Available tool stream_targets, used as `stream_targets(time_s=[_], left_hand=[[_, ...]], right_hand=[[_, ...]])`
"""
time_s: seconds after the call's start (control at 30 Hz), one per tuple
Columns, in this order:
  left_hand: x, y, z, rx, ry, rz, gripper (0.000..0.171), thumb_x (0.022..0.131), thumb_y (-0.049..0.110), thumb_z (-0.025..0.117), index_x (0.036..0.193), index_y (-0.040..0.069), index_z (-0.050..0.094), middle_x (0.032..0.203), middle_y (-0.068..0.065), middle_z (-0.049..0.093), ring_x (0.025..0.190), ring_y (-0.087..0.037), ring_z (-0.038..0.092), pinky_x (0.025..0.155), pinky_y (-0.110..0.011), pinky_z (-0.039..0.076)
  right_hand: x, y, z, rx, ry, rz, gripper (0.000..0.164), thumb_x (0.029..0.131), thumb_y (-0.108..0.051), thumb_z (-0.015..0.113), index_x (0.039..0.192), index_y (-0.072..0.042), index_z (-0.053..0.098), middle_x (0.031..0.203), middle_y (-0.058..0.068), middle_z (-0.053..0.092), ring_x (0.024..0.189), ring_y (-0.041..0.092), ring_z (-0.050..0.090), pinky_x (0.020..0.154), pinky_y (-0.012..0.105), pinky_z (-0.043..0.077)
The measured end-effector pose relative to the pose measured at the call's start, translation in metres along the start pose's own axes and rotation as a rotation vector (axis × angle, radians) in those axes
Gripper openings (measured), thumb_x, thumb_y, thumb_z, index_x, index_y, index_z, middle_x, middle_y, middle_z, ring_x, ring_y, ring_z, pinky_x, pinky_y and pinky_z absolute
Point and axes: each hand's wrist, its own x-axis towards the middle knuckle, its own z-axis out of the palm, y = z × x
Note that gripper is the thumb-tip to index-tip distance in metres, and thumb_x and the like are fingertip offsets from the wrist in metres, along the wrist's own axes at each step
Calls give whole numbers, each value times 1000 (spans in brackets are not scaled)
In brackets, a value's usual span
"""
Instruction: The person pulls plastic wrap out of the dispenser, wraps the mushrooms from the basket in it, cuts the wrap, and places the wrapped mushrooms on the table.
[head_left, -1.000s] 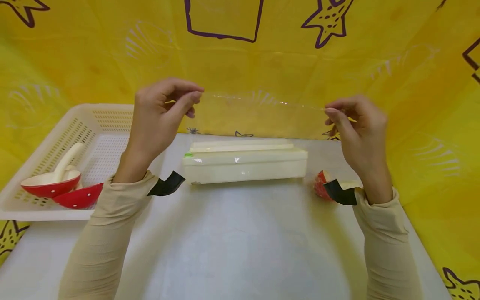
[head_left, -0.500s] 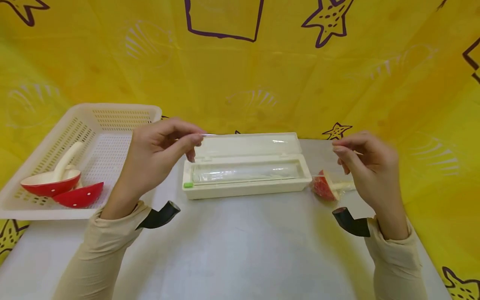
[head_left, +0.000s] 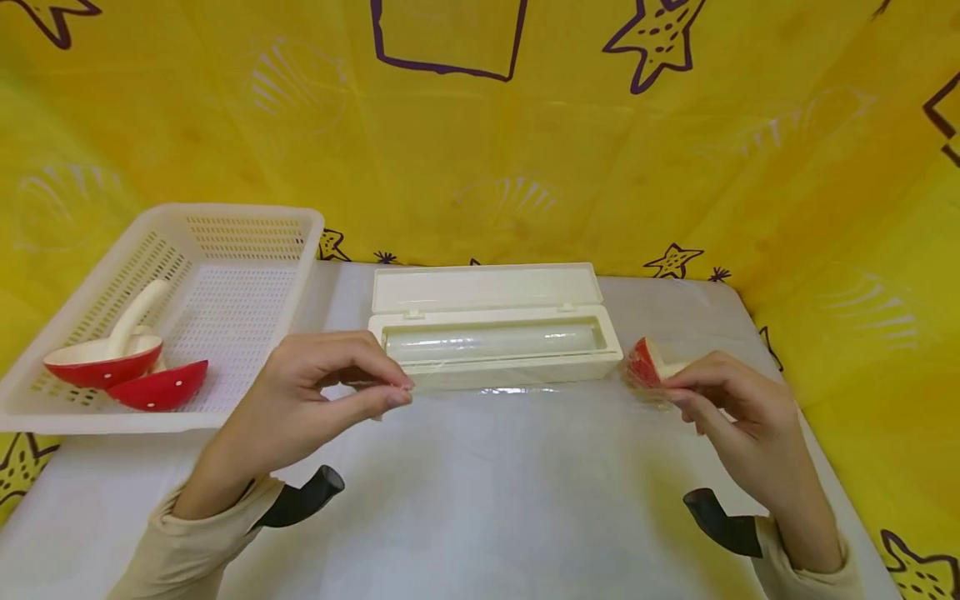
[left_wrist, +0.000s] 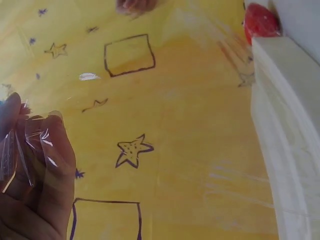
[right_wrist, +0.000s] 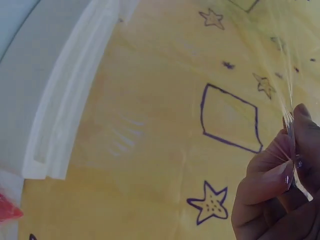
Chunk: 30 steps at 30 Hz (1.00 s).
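Observation:
A thin clear sheet of cling film [head_left: 517,391] stretches between both hands, low over the table. My left hand [head_left: 322,408] pinches its left end between thumb and fingertips; in the left wrist view the film [left_wrist: 47,137] bunches over those fingers. At the other end my right hand [head_left: 742,425] pinches the film, gathered into folds [right_wrist: 288,107] in the right wrist view. Behind the sheet lies a cream dispenser box [head_left: 517,377], its lid [head_left: 487,288] thrown back and a film roll [head_left: 495,340] inside. Just past my right fingertips is a film-wrapped red thing [head_left: 642,365] with a pale handle.
On the left stands a white slotted basket [head_left: 303,250] holding red ladles [head_left: 168,387] with white dots and a pale handle. A yellow patterned cloth [head_left: 450,150] hangs behind and to the right of the white table [head_left: 480,500].
Both hands have come down and toward me, bringing the film from high before the cloth to low over the table. The box, tipped at first, now lies flat, lid back.

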Motion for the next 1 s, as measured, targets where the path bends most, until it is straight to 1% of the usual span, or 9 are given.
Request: stream_targets(time_s=[0.17, 0.27, 0.37, 0.47, 0.6, 0.7, 0.8, 0.87, 1.0], left_hand=[[-19, -2, 10, 27, -74, 46, 17, 84, 0, 75, 98, 9, 72, 83, -2, 69, 72, -5, 60, 65, -16, 54], [-31, -3, 15, 21, -115, 49, 17, 85, 1, 75, 99, 10, 71, 83, 0, 69, 73, -4, 61, 65, -15, 54], [-41, -4, 20, 19, -154, 11, 21, 84, 0, 75, 99, 12, 70, 84, 2, 69, 74, -3, 61, 66, -14, 52], [-51, -4, 24, 22, -193, -58, 23, 83, -1, 76, 98, 16, 70, 84, 5, 69, 75, -1, 62, 67, -14, 52], [-64, -7, 31, 15, -248, -173, 22, 86, 2, 74, 95, 22, 69, 83, 9, 67, 73, 1, 61, 65, -14, 52], [-74, -12, 35, -1, -288, -236, 18, 89, 6, 72, 94, 23, 69, 82, 10, 67, 72, 2, 60, 64, -15, 52], [-83, -18, 41, -16, -324, -268, 14, 91, 9, 71, 93, 23, 69, 82, 10, 67, 72, 2, 58, 64, -15, 52], [-88, -23, 45, -8, -347, -262, 12, 91, 10, 71, 93, 22, 69, 82, 9, 67, 73, 4, 58, 65, -15, 52], [-98, -34, 52, 16, -391, -269, 8, 91, 14, 71, 91, 21, 69, 80, 10, 66, 75, 7, 55, 65, -14, 51]], right_hand=[[-24, 0, 3, -50, -85, 8, 8, 87, 1, 70, 95, 0, 70, 88, -4, 66, 68, 2, 53, 57, 13, 48], [-37, 0, 5, -63, -161, 49, 23, 82, 9, 72, 97, -8, 70, 86, -6, 65, 67, 0, 53, 58, 14, 49], [-47, 0, 8, -77, -238, 104, 40, 75, 17, 73, 98, -15, 69, 85, -10, 64, 66, -1, 54, 59, 14, 50], [-57, 3, 10, -55, -303, 139, 46, 74, 19, 72, 99, -20, 68, 84, -15, 63, 65, -1, 56, 59, 14, 51], [-71, 11, 15, 19, -361, 167, 41, 80, 14, 71, 100, -21, 68, 81, -13, 63, 65, 1, 59, 58, 15, 51], [-80, 16, 19, 60, -414, 236, 30, 84, 8, 70, 98, -19, 68, 80, -9, 65, 66, 4, 61, 60, 18, 54], [-88, 22, 21, 78, -473, 315, 18, 88, 0, 70, 96, -16, 69, 81, -4, 69, 69, 6, 64, 64, 21, 57], [-93, 26, 23, 96, -507, 347, 13, 89, -2, 70, 96, -13, 69, 84, 0, 71, 72, 7, 66, 67, 21, 58], [-103, 34, 26, 119, -551, 366, 16, 87, 2, 71, 95, -12, 68, 86, 0, 72, 77, 5, 67, 70, 21, 58]])
